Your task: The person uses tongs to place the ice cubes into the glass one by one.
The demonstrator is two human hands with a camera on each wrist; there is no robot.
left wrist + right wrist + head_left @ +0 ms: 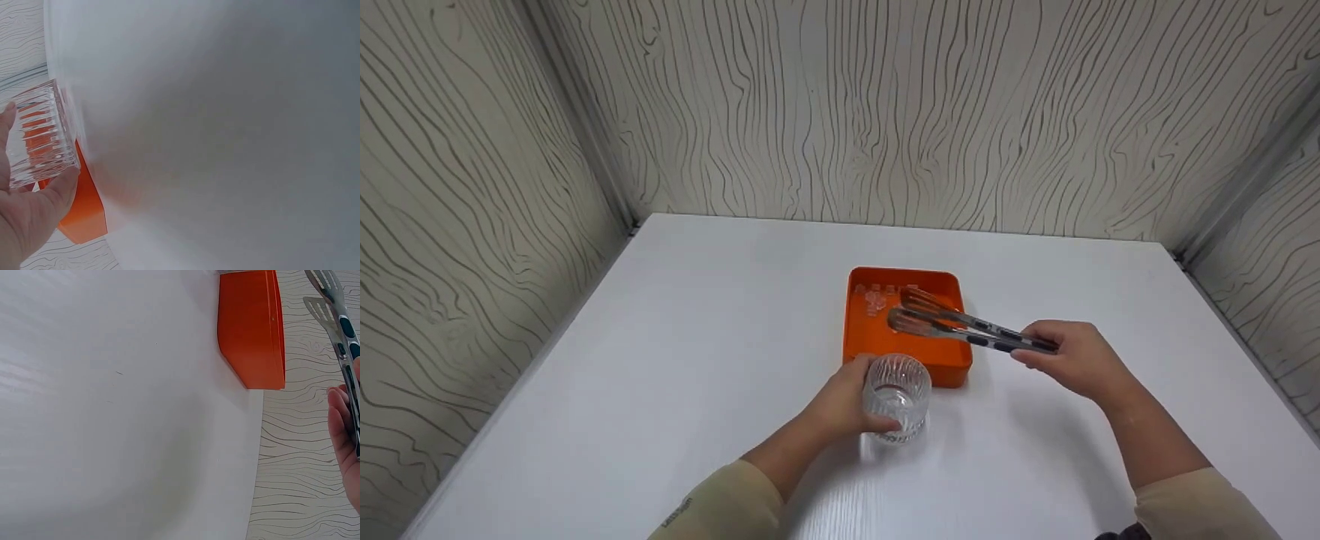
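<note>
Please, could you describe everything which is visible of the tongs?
The tongs look like shiny metal, with two long arms, dark insets and broad slotted heads. The right hand grips them near the rear end. The heads are apart, over the orange tray, seemingly raised above its bottom, with nothing visible between them. The hand partly hides the rear end.

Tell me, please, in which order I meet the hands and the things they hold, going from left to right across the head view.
Left hand, clear ribbed round glass, long silver metal tongs, right hand.
</note>
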